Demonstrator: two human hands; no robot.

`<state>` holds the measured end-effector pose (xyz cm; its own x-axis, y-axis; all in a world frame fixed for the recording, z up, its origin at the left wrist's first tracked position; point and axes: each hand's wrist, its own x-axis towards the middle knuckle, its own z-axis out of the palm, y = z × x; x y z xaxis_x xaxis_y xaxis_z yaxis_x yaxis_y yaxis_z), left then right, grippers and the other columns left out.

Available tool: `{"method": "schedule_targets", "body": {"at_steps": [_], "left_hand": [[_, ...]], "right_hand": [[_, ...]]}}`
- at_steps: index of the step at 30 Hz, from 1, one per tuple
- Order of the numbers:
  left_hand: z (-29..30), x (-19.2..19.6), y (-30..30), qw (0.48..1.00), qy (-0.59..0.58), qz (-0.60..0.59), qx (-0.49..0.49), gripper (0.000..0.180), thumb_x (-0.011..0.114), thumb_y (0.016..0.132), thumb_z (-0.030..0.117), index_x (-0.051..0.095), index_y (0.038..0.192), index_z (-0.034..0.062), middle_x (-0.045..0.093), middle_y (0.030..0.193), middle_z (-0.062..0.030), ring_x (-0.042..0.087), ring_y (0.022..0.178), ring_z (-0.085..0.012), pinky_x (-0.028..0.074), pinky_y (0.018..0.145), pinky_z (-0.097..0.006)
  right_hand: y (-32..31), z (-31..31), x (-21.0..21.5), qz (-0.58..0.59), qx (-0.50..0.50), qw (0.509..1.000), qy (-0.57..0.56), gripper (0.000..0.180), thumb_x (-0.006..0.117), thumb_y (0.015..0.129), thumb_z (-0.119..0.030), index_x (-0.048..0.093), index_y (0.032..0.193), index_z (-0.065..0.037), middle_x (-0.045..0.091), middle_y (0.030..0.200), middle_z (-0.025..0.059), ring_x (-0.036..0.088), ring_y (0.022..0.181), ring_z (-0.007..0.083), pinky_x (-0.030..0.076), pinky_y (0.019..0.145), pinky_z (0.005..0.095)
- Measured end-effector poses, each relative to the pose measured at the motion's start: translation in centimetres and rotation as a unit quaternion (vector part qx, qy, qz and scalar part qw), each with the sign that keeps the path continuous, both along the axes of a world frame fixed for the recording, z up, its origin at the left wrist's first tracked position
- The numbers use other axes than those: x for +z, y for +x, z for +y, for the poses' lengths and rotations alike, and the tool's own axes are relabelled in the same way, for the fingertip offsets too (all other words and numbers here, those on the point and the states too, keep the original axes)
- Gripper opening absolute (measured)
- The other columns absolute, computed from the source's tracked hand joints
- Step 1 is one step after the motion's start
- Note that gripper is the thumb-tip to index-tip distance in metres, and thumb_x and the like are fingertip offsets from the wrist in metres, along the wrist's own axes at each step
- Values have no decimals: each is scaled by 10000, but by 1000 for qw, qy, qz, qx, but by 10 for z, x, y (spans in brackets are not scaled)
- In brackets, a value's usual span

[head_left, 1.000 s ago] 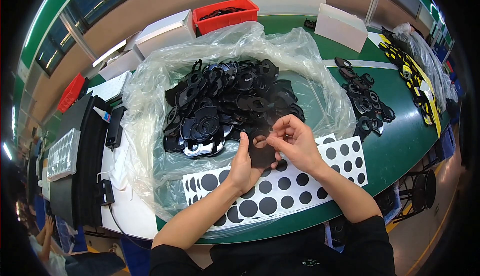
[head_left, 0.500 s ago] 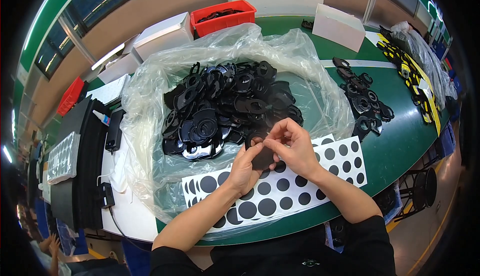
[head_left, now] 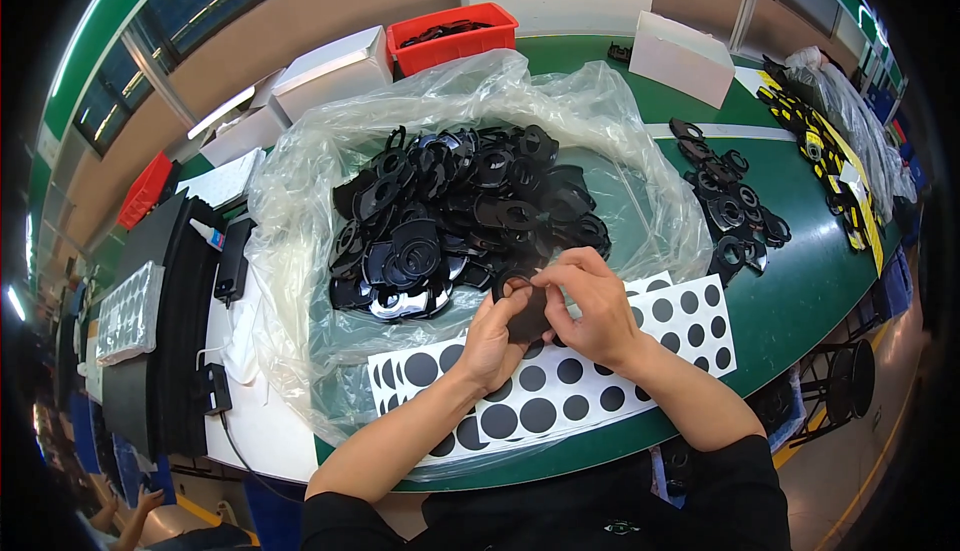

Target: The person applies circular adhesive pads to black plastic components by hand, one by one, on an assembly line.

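My left hand grips a black plastic part with a ring-shaped opening, its thumb lying across the ring. My right hand is closed in a pinch at the ring's upper right rim; what lies between its fingertips is too small to make out. Its lower fingers touch the part's right side. Beneath both hands lie white sheets bearing rows of dark round stickers. Just beyond is a heap of similar black parts on a clear plastic bag.
More black parts lie on the green table at right, with yellow-and-black pieces farther over. A red bin and white boxes stand at the back. A cable and dark trays are at left.
My right hand has lowered slightly and its fingers have curled closer to the ring's rim. My left hand still holds the part. The view has shifted slightly.
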<state>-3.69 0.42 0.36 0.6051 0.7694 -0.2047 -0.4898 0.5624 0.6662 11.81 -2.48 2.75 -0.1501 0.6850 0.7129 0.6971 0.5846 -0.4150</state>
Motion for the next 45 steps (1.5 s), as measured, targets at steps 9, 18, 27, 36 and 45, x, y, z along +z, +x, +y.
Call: {"method": "schedule_targets", "body": {"at_steps": [9,18,27,36,45], "left_hand": [[0,-6,0,998,53,-25,-22,243,432,952,168,453,1174,74,552,1008,-89,573,854,-181,467,679,-314],[-2,-8,2,992,102,20,-74,294,416,967,141,351,1244,69,559,989,-102,586,835,-166,469,669,-275],[-8,8,5,961,206,149,-108,435,554,858,2,337,1230,66,595,908,-101,595,748,-136,479,605,-242],[1,1,3,971,153,135,-125,546,577,807,-9,285,1263,64,596,938,-106,603,738,-134,483,600,-239],[13,26,-9,956,255,102,-101,563,572,900,133,262,1363,51,443,1306,-175,475,1185,-239,510,808,-335]], "right_hand": [[-2,-2,22,52,-88,995,14,263,639,728,-8,640,991,-19,635,862,100,595,864,266,451,803,374],[9,1,8,302,10,900,-316,140,640,809,-48,668,903,53,619,729,52,600,589,86,469,582,227],[3,-4,15,32,-146,968,-200,233,765,700,-179,607,713,-9,588,600,57,572,531,139,445,497,278],[22,-5,32,70,-25,951,-301,242,752,719,-188,622,779,8,626,658,79,596,614,189,473,563,311],[57,15,27,526,-19,809,-261,172,686,834,-160,642,971,-65,626,827,-1,536,679,48,441,601,214]]}}
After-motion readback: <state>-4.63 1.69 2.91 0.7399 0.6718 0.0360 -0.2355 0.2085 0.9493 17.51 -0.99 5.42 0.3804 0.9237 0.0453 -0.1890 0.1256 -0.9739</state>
